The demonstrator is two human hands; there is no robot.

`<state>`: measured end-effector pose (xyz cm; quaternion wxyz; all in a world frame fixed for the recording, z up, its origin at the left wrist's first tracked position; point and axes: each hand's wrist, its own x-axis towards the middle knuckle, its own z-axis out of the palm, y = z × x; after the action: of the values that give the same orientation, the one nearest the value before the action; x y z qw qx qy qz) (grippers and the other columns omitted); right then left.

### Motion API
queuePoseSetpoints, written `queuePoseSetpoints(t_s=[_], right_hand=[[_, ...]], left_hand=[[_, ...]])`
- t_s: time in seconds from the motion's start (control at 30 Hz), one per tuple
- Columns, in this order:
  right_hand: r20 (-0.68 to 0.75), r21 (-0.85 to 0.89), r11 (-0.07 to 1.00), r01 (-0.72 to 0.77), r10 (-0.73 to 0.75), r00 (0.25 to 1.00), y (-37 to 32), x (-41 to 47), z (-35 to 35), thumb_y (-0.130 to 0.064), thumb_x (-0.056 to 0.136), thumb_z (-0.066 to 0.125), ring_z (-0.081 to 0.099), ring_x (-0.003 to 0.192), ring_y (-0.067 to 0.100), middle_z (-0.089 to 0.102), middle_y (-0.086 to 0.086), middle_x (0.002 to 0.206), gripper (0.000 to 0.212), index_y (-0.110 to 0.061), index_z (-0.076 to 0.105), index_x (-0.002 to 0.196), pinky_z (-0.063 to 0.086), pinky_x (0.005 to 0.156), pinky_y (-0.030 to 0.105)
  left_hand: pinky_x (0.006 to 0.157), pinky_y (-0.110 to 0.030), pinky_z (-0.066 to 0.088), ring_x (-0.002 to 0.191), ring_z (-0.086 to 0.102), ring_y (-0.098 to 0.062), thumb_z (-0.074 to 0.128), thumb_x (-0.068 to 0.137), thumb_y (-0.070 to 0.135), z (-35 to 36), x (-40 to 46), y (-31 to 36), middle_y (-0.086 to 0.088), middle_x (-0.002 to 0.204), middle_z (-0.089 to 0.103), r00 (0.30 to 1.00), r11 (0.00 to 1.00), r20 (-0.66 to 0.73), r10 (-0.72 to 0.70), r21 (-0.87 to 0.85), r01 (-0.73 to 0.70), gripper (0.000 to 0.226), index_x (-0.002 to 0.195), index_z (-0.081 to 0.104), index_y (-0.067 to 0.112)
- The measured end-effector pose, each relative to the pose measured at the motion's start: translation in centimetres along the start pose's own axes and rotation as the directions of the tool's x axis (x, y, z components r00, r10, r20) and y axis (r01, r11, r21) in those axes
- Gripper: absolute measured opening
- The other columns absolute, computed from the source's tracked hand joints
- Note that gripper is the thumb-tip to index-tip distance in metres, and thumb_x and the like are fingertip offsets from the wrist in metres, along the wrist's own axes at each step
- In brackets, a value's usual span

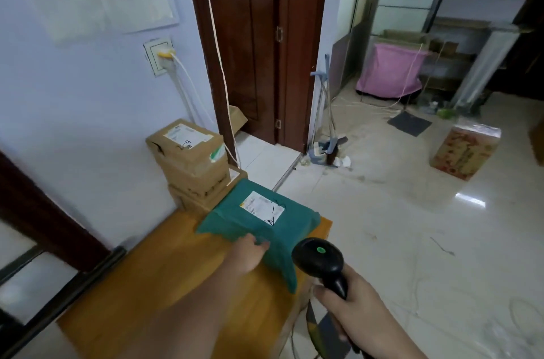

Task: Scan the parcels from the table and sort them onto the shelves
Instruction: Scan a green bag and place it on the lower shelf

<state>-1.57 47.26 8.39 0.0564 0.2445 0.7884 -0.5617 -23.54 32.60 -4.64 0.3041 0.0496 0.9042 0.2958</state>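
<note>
A green soft parcel [282, 235] with a white label lies at the far end of the wooden table [164, 285]. My left hand [245, 254] grips its near edge, fingers curled into the wrapping. My right hand [350, 308] holds a black barcode scanner [319, 260] by the handle, its head just right of the parcel with a green light lit on top. Behind the green parcel, two brown cardboard boxes [191, 158] with labels are stacked against the wall.
Metal shelves [477, 43] stand at the far right with a pink bag [391, 70] and cartons. A printed carton [465, 152] sits on the tiled floor. A dark wooden door [265, 43] and a broom with dustpan [326, 135] are ahead.
</note>
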Motion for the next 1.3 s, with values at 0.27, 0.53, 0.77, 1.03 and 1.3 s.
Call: queuePoseSetpoints(t_s=[0.27, 0.53, 0.77, 1.03, 1.3], right_hand=[[0.115, -0.051, 0.998, -0.022, 0.027, 0.993, -1.4, 9.4, -2.9, -0.023, 0.088, 0.07, 0.057, 0.041, 0.014, 0.059, -0.004, 0.048, 0.034, -0.038, 0.06, 0.116, 0.047, 0.05, 0.022], [0.258, -0.212, 0.976, 0.056, 0.0, 0.966, -1.6, 17.7, -4.8, -0.024, 0.088, 0.073, 0.06, 0.068, 0.003, 0.063, -0.01, 0.068, 0.026, -0.034, 0.061, 0.109, 0.041, 0.062, 0.017], [0.414, -0.221, 0.969, 0.107, -0.006, 0.91, -2.0, 21.7, -5.3, -0.025, 0.094, 0.067, 0.055, 0.042, -0.002, 0.06, -0.014, 0.049, 0.017, -0.032, 0.057, 0.106, 0.042, 0.061, 0.023], [0.37, -0.225, 0.963, 0.149, -0.057, 0.927, -2.8, 25.2, -3.9, -0.024, 0.092, 0.066, 0.054, 0.05, 0.019, 0.058, 0.008, 0.061, 0.01, -0.024, 0.058, 0.099, 0.054, 0.059, 0.041], [0.386, -0.222, 0.963, 0.152, -0.057, 0.921, -4.0, 26.8, -2.5, -0.015, 0.092, 0.06, 0.052, 0.042, 0.018, 0.055, 0.013, 0.062, 0.009, -0.008, 0.056, 0.087, 0.05, 0.045, 0.029]], left_hand=[[0.115, -0.041, 0.04, 0.139, 0.05, -0.035, 0.047, 0.1, 0.065, 0.5, 6.7, 0.9, -0.02, 0.154, 0.047, 0.924, 0.839, 0.062, -0.378, -0.398, 0.37, 0.084, 0.153, 0.041, 0.001], [0.095, -0.048, 0.055, 0.121, 0.062, -0.035, 0.081, 0.063, 0.076, 3.2, 10.7, 0.8, -0.011, 0.138, 0.06, 0.841, 0.528, 0.093, -0.533, -0.74, 0.416, 0.119, 0.148, 0.036, 0.007], [0.088, -0.051, 0.059, 0.106, 0.068, -0.032, 0.095, 0.03, 0.075, 5.6, 11.6, 1.1, -0.007, 0.125, 0.066, 0.825, 0.33, 0.199, -0.529, -0.848, 0.416, 0.132, 0.138, 0.046, 0.016], [0.101, -0.053, 0.055, 0.118, 0.062, -0.03, 0.087, 0.076, 0.051, 7.6, 10.4, 2.6, -0.007, 0.138, 0.053, 0.888, 0.363, 0.059, -0.455, -0.899, 0.246, 0.105, 0.147, 0.019, 0.017], [0.109, -0.049, 0.049, 0.138, 0.048, -0.028, 0.093, 0.028, 0.075, 11.0, 9.1, 3.6, -0.004, 0.155, 0.039, 0.926, 0.498, 0.056, -0.374, -0.83, 0.252, 0.177, 0.159, -0.015, 0.026]])
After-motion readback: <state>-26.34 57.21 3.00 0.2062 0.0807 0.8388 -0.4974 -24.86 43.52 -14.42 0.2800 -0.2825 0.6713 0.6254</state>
